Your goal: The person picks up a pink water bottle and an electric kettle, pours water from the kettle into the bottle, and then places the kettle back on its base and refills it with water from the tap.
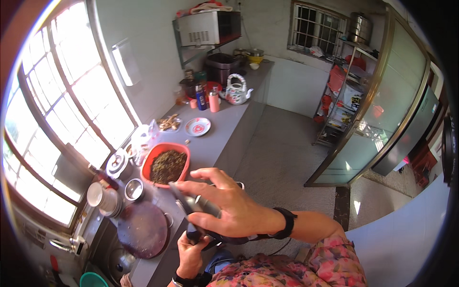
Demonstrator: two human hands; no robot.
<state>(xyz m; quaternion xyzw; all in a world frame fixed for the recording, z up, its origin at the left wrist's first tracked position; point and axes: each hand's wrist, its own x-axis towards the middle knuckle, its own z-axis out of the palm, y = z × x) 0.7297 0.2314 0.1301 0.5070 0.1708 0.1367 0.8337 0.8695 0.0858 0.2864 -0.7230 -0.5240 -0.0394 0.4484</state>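
My left hand [190,253] is low in the view, its fingers closed round the black handle of a knife. The knife's blurred metal blade [181,204] points up and away from it, towards the red basin. Above, my right hand [229,206] reaches in from the right, palm down, with its fingertips and thumb at the blade; whether they grip it is unclear. Beneath the right hand a shiny metal object [206,206] is mostly hidden. The red plastic basin [145,168] of dark chopped greens [168,165] stands on the counter just beyond the fingertips.
A round chopping board [143,229] lies beside the sink [120,260]. Near it are a steel bowl [134,190], stacked bowls [109,202] and a lidded pot [117,163]. Farther along the counter stand a plate [198,127], a pink bottle [213,101] and a floral teapot [236,93].
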